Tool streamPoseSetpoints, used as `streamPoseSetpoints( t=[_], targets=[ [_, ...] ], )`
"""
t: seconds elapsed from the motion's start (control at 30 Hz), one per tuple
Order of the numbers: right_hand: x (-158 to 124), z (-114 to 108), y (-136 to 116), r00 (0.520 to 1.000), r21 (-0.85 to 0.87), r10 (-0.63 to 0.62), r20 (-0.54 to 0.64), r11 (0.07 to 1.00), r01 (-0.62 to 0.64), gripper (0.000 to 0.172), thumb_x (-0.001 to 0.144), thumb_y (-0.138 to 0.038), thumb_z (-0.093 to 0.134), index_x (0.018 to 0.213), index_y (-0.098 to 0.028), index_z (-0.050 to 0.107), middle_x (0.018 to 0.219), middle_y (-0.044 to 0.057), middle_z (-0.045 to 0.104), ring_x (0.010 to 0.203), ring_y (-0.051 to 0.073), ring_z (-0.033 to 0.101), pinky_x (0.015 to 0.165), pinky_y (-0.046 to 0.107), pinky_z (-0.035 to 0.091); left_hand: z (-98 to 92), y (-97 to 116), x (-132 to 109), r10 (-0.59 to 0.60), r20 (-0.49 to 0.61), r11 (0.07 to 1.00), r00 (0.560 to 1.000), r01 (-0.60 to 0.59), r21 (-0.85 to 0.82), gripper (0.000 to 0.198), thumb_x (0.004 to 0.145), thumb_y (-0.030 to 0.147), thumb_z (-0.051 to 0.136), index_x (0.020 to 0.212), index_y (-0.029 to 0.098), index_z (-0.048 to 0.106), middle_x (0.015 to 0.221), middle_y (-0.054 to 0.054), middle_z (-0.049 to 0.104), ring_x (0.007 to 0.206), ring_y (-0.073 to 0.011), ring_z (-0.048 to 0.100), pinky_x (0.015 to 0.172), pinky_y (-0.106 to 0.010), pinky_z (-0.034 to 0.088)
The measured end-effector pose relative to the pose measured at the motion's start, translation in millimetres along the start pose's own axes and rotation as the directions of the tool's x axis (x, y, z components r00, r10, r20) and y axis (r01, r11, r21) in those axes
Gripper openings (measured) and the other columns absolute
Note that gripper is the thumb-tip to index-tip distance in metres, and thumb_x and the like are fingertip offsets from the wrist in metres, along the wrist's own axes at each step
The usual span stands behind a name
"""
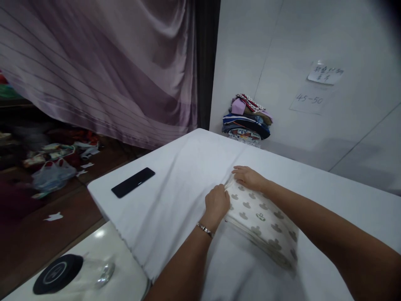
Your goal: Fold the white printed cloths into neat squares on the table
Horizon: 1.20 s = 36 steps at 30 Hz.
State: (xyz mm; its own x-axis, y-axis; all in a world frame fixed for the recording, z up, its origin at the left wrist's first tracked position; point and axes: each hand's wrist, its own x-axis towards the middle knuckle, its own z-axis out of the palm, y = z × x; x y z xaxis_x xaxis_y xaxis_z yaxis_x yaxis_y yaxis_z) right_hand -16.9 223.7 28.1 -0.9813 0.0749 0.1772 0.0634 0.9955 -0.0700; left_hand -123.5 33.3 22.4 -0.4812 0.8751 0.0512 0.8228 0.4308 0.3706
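Observation:
A folded white cloth (247,205) with grey mushroom-like shapes and a small green mark lies in several layers on the white-covered table. Its near right corner is blurred. My left hand (217,201), with a metal bracelet at the wrist, has its fingers curled closed on the cloth's left edge. At the far edge my right hand (249,177) lies over the cloth, its fingers stretched out to the left past the edge. The right thumb and whatever is under the palm are hidden.
A black phone (133,182) lies on the white table (184,167) at left. Folded clothes (247,119) are stacked against the wall. A lower white surface holds a round black object (58,274) and a clear glass-like item (105,274). A plastic bag (54,175) sits on the floor; a curtain (131,75) hangs behind.

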Motion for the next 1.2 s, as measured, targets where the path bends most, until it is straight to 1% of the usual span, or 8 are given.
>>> streamPoseSetpoints(
  t=[0.17,0.4,0.53,0.63,0.83,0.93,1.03,1.2],
  targets=[
    [-2,2,2,0.999,-0.007,-0.022,-0.036,1.0,0.022,0.019,0.086,-0.022,0.048,0.093,-0.02,0.066,0.12,0.008,0.061,0.123,0.026,0.045,0.1,0.045,0.04,-1.0,1,0,-0.002,0.006,1.0,1.0,0.002,0.007,0.018,0.091,0.028,0.037,0.095,0.019,0.052,0.096,-0.006,0.062,0.09,-0.02,0.059,0.073,-0.03,0.042],
    [2,-1,-3,0.999,0.044,-0.032,0.001,0.999,0.032,0.015,0.081,-0.015,0.05,0.081,-0.019,0.064,0.111,0.009,0.064,0.118,0.024,0.049,0.101,0.044,0.039,1.6,-1,2,0.002,0.011,1.0,1.0,-0.002,0.013,0.017,0.09,0.029,0.038,0.096,0.02,0.052,0.095,-0.006,0.062,0.089,-0.0201,0.059,0.073,-0.03,0.042],
    [3,0,-2,0.999,0.062,-0.033,0.001,0.998,0.033,0.015,0.081,-0.013,0.05,0.085,-0.018,0.063,0.113,0.01,0.063,0.12,0.025,0.048,0.1,0.044,0.04,1.4,-1,2,0.007,0.008,1.0,1.0,-0.007,0.008,0.017,0.09,0.029,0.038,0.095,0.019,0.052,0.096,-0.006,0.062,0.089,-0.0201,0.059,0.073,-0.03,0.041],
    [3,1,-1,0.999,0.061,-0.039,0.007,0.997,0.038,0.014,0.083,-0.015,0.049,0.082,-0.018,0.063,0.112,0.01,0.063,0.12,0.025,0.047,0.101,0.044,0.037,0.4,0,2,0.001,0.01,1.0,1.0,-0.001,0.002,0.018,0.09,0.029,0.038,0.094,0.02,0.052,0.096,-0.006,0.062,0.089,-0.0202,0.059,0.072,-0.03,0.042],
    [3,3,-2,1.0,0.071,0.022,-0.02,0.997,-0.021,0.015,0.085,-0.014,0.045,0.08,-0.019,0.059,0.116,0.009,0.062,0.122,0.026,0.045,0.097,0.043,0.038,-0.9,1,2,-0.004,0.015,1.0,1.0,0.004,-0.006,0.019,0.089,0.03,0.038,0.094,0.02,0.053,0.096,-0.006,0.063,0.088,-0.0209,0.06,0.072,-0.031,0.042],
    [5,4,-2,0.999,0.078,0.047,-0.022,0.996,-0.045,0.014,0.084,-0.015,0.046,0.08,-0.019,0.058,0.108,0.009,0.064,0.117,0.025,0.049,0.094,0.041,0.038,-1.3,0,1,0.002,0.005,1.0,1.0,-0.002,-0.003,0.019,0.089,0.029,0.039,0.094,0.019,0.053,0.097,-0.006,0.063,0.088,-0.0211,0.06,0.072,-0.031,0.042],
    [8,3,-2,0.998,0.074,0.053,0.017,0.996,-0.054,0.013,0.083,-0.015,0.047,0.083,-0.019,0.06,0.094,0.008,0.065,0.101,0.022,0.055,0.091,0.039,0.038,-2.0,0,1,-0.003,0.017,1.0,1.0,0.003,-0.006,0.019,0.089,0.03,0.038,0.095,0.02,0.053,0.097,-0.006,0.063,0.089,-0.0208,0.06,0.073,-0.031,0.042],
    [10,-1,-4,0.998,0.025,0.009,0.059,1.0,-0.011,0.02,0.083,-0.015,0.049,0.097,-0.019,0.062,0.103,0.01,0.063,0.104,0.023,0.053,0.092,0.04,0.036,-1.6,0,2,-0.006,0.033,1.0,0.999,0.006,-0.014,0.02,0.09,0.03,0.036,0.096,0.019,0.053,0.098,-0.007,0.064,0.089,-0.0211,0.061,0.073,-0.032,0.043]
  ],
)
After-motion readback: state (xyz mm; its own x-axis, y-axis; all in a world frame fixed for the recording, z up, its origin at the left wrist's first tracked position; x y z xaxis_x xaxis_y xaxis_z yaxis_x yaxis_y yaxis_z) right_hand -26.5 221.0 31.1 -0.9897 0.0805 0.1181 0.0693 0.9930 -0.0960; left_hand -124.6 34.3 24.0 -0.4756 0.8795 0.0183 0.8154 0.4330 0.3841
